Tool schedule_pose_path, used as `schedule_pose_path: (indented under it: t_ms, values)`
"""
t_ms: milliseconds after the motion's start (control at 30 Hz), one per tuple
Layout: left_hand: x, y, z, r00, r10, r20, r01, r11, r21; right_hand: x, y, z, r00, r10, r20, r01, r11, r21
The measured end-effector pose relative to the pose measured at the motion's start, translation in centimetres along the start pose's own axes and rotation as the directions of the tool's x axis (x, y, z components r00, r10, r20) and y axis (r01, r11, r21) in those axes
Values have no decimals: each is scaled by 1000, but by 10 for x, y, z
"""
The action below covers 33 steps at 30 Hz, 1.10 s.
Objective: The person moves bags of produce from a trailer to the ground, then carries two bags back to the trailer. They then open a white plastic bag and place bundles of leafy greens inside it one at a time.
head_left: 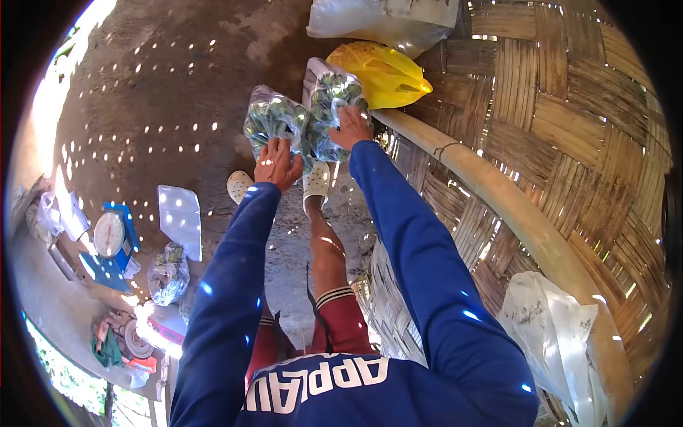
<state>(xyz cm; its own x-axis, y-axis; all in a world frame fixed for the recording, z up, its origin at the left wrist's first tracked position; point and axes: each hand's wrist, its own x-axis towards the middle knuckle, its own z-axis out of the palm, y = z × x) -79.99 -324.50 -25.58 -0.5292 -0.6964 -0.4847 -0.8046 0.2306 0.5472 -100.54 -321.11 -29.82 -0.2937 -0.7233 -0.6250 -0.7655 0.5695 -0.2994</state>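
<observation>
Two clear plastic bags packed with green produce are side by side at the upper middle, in front of my feet. My left hand (pixel 278 164) is on the near end of the left bag (pixel 274 116), its fingers bent against the plastic. On the right bag (pixel 329 92) lies my right hand (pixel 351 128), at the bag's right side. What the fingertips of either hand grip, if anything, is hidden. A yellow plastic bag (pixel 380 75) sits just behind the right bag.
A woven bamboo wall (pixel 562 128) with a long pole (pixel 498 185) runs along the right. Left are a blue scale (pixel 110 235), a plastic sheet (pixel 180 219) and another filled bag (pixel 168 274). A white sack (pixel 548 320) hangs low at the right.
</observation>
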Motion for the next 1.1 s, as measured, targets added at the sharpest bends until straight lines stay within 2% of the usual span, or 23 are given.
schedule_pose_path:
  t_ms: [33, 67, 167, 300, 367, 433, 500, 567, 600, 700, 767, 833, 900, 933, 967, 1033, 1067, 1100]
  values:
    - [4, -4, 7, 999, -15, 37, 13, 999, 43, -2, -5, -3, 1000, -19, -10, 18, 999, -43]
    - [5, -7, 12, 998, -15, 57, 10, 996, 87, -1, -4, 0, 999, -23, -45, 23, 1000, -11]
    - [7, -13, 21, 994, -12, 109, 0, 994, 112, 3, 0, 1, 998, -5, -62, 1, 998, -56]
    - [12, -10, 19, 989, 0, 151, -32, 978, 207, 2, 1, 6, 993, 110, -37, -115, 983, -143]
    - [16, -11, 20, 994, 24, 103, -46, 975, 215, 2, 3, 10, 993, 112, -40, -115, 987, -109]
    - [19, -8, 18, 982, -28, 185, -15, 974, 226, 1, 9, 12, 998, 45, -43, -47, 998, -39]
    - [19, -5, 17, 988, 3, 156, -39, 972, 232, 1, 14, 12, 997, 15, -69, -17, 1000, -22]
    - [20, -4, 12, 977, 122, 177, -169, 944, 284, 6, 18, 7, 999, -36, 23, 36, 999, -6]
    - [20, -5, 12, 977, 119, 174, -167, 943, 288, 8, 18, 6, 999, -40, 21, 40, 999, -3]
    - [20, -7, 13, 981, 85, 175, -119, 973, 196, 14, 21, 7, 998, -27, 65, 28, 999, -18]
    - [21, -10, 14, 969, 101, 227, -143, 974, 176, 20, 27, 9, 981, -26, 191, 26, 1000, 3]
    - [23, -17, 16, 973, 130, 190, -159, 977, 144, 23, 29, 15, 981, -51, 187, 49, 999, 17]
    - [25, -17, 9, 957, 54, 285, -87, 991, 106, 24, 16, 9, 984, -27, 176, 40, 997, -71]
    - [24, -23, 8, 961, 82, 265, -91, 996, 22, 19, 11, 7, 988, -15, 153, 29, 996, -90]
    - [21, -32, 13, 967, 76, 245, -83, 996, 20, 14, 5, 5, 989, -32, 148, 47, 994, -99]
    - [14, -49, 27, 992, 87, 96, -75, 990, -117, 5, 3, 7, 991, -51, 122, 56, 998, -38]
    - [9, -48, 27, 996, 31, 83, -21, 993, -114, 1, 2, 11, 995, -60, 82, 63, 997, -36]
    - [4, -53, 35, 998, 46, -40, -50, 993, -111, -3, 3, 17, 997, -72, 35, 74, 997, -33]
